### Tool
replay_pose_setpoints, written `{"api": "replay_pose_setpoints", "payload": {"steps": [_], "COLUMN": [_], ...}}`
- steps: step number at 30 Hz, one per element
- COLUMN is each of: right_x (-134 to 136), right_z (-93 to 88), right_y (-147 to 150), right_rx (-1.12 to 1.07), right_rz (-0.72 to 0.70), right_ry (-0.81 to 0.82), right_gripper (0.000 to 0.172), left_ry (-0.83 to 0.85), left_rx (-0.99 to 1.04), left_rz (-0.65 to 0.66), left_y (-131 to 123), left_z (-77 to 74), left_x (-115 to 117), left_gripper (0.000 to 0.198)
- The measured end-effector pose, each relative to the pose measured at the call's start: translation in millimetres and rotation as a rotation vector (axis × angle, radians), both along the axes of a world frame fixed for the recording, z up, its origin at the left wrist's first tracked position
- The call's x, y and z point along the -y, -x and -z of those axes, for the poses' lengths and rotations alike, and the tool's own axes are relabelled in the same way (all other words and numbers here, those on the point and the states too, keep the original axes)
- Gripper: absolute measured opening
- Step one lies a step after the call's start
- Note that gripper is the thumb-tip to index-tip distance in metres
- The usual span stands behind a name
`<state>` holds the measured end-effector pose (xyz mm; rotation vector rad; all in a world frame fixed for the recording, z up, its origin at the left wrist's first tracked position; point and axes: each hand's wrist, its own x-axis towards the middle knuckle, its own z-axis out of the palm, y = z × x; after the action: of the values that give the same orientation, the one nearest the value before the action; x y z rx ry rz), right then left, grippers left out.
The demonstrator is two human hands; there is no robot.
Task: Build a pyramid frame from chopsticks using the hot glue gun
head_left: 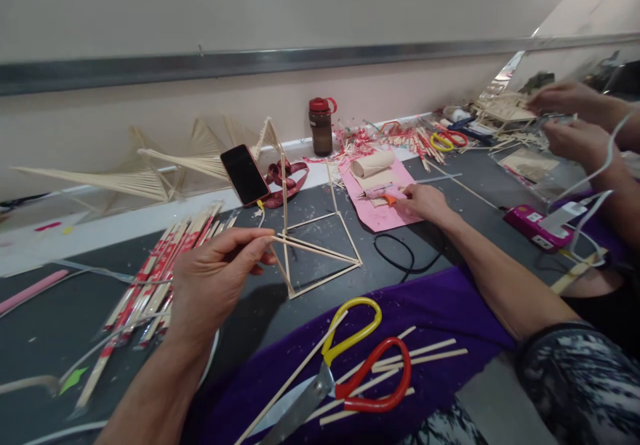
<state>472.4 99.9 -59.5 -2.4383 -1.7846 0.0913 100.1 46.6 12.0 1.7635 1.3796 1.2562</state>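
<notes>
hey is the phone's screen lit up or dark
Dark. The phone shows a plain black face, nothing glowing; whether it's powered, I can't tell.

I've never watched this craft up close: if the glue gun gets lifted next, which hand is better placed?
Probably the right hand: its fingertips are at the glue gun on the pink sheet, while the left hand pinches the stick frame.

Red-lidded bottle (321, 135) before the wall (250, 11), tilted black phone (245, 175), red strap (276, 174) beside it, purple power block (531, 227)
</notes>
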Motion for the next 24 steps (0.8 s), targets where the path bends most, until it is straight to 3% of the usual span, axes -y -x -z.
{"api": "replay_pose_setpoints", "payload": {"steps": [4, 7, 10, 14, 16, 20, 24], "right_x": [4, 9, 15, 28, 36, 55, 71], "right_z": [-2.4, -6.7, -13.6, -27.2, -33.3, -39.0, -42.6], "right_y": [-3, -2, 4, 23, 34, 56, 81], "right_rx": [-0.161, -0.490, -0.810, -0.986, -1.118, -1.355, -1.398], "right_rz": [0.045, 0.045, -0.017, -0.160, -0.205, -0.278, -0.388], "right_ry": [-0.176, -0.283, -0.459, -0.770, -0.734, -0.455, -0.280], "right_gripper": [0.036, 0.028, 0.026, 0.027, 0.025, 0.022, 0.027], "left_ry": [-0.003, 0.002, 0.000, 0.009, 0.034, 0.106, 0.152], "left_rx": [-0.004, -0.021, -0.024, -0.026, 0.004, 0.076, 0.140], "left_rz": [-0.017, 0.000, 0.012, 0.016, 0.038, 0.060, 0.083], "left_y": [-1, 1, 3, 5, 5, 3, 1], "left_z": [-0.3, -0.5, 0.2, 2.1, 2.2, 0.4, -0.8], "left_x": [0, -1, -2, -2, -1, 2, 3], "left_gripper": [0.013, 0.012, 0.013, 0.017, 0.018, 0.020, 0.022]}}
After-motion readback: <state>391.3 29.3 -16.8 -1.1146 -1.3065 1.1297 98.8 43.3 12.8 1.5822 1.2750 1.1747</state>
